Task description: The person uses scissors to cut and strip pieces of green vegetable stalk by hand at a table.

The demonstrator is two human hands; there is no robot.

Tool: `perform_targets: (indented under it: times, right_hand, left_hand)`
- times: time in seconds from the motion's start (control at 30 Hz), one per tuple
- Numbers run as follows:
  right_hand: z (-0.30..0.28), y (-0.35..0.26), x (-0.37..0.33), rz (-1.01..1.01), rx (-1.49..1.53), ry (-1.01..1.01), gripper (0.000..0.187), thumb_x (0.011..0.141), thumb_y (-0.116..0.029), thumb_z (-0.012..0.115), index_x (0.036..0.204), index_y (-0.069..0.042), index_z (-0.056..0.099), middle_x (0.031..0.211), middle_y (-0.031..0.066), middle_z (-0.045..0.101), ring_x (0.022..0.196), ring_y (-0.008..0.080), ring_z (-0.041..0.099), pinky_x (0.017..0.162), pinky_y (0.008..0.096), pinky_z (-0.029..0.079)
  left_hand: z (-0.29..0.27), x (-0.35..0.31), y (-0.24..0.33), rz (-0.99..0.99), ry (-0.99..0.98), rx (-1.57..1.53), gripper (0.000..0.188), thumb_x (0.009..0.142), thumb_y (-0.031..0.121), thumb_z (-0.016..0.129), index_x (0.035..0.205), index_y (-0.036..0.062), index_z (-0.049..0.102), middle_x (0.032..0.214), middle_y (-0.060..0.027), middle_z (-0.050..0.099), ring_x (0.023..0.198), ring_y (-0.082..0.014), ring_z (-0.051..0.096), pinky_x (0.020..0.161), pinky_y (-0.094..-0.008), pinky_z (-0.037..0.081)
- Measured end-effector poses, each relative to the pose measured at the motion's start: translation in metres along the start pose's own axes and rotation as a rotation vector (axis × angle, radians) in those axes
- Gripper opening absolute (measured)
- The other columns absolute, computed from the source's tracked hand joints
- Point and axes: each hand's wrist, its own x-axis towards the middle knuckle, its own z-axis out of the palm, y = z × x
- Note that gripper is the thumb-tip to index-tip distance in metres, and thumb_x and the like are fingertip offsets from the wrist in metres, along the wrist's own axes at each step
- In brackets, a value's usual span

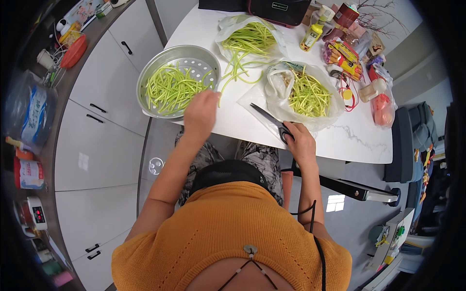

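My left hand [200, 115], fingers pinched together, is at the near right rim of a round metal basin [143, 104] with holes in its base. Cut green vegetable stems [172, 89] are heaped in the basin. What the left fingers pinch, if anything, cannot be made out; a green stem shows beside them. In my right hand [302, 140] are black-handled scissors [269, 117], blades pointing up and left above the table. Beyond them, a white plastic bag [330, 114] holds short stem pieces [309, 94]. Long uncut stems [250, 39] spill from another plastic bag [225, 24] farther back.
Everything stands on a white marbled table [359, 143]. A yellow bottle [311, 36], food packets [342, 58] and a dark box [279, 10] stand along its back. White cabinets [97, 140] run along the left, with an orange basket [74, 51] on their counter.
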Motion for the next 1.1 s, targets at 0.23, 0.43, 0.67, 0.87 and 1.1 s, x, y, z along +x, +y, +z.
perform_targets:
  times: [0.23, 0.43, 0.67, 0.87, 1.1]
  right_hand:
    - [0.006, 0.001, -0.001, 0.033, -0.103, 0.062, 0.034, 0.068, -0.009, 0.068, 0.102, -0.011, 0.063, 0.095, 0.0061, 0.060, 0.089, 0.0248, 0.057, 0.073, 0.0341, 0.048]
    - [0.002, -0.001, -0.004, -0.002, -0.058, 0.106, 0.030, 0.069, -0.009, 0.067, 0.099, -0.009, 0.064, 0.096, 0.0065, 0.060, 0.089, 0.0248, 0.056, 0.073, 0.0333, 0.048]
    - [-0.007, -0.007, -0.007, -0.031, -0.009, 0.158, 0.025, 0.072, -0.009, 0.066, 0.097, -0.009, 0.065, 0.093, 0.0070, 0.061, 0.087, 0.0249, 0.057, 0.072, 0.0333, 0.047]
    - [-0.011, -0.016, 0.002, -0.141, 0.051, 0.215, 0.025, 0.074, -0.009, 0.066, 0.098, -0.009, 0.064, 0.093, 0.0081, 0.061, 0.082, 0.0255, 0.057, 0.070, 0.0333, 0.047]
    - [-0.034, -0.055, 0.021, -0.119, 0.451, 0.399, 0.029, 0.076, -0.005, 0.064, 0.105, -0.007, 0.062, 0.097, 0.0075, 0.060, 0.067, 0.0141, 0.055, 0.055, 0.0236, 0.044]
  left_hand:
    - [0.028, -0.025, 0.006, -0.193, -0.395, 0.123, 0.012, 0.079, 0.008, 0.056, 0.090, 0.0039, 0.056, 0.086, -0.0106, 0.054, 0.068, -0.0298, 0.059, 0.057, -0.0382, 0.048]
    - [0.041, -0.019, 0.003, -0.214, -0.463, 0.164, 0.011, 0.073, -0.001, 0.052, 0.084, -0.0005, 0.050, 0.084, -0.0153, 0.052, 0.065, -0.0324, 0.060, 0.056, -0.0405, 0.050]
    - [0.048, -0.017, 0.005, -0.307, -0.406, 0.181, 0.014, 0.076, 0.000, 0.048, 0.090, 0.0009, 0.051, 0.083, -0.0159, 0.053, 0.068, -0.0348, 0.059, 0.059, -0.0426, 0.050]
    - [0.028, -0.019, 0.019, -0.253, -0.200, 0.158, 0.013, 0.077, 0.002, 0.051, 0.089, 0.0002, 0.052, 0.084, -0.0142, 0.053, 0.066, -0.0319, 0.060, 0.056, -0.0376, 0.052]
    - [-0.021, -0.017, 0.035, -0.162, 0.039, -0.151, 0.019, 0.077, 0.000, 0.056, 0.096, 0.0017, 0.060, 0.086, -0.0113, 0.053, 0.070, -0.0284, 0.058, 0.060, -0.0350, 0.048]
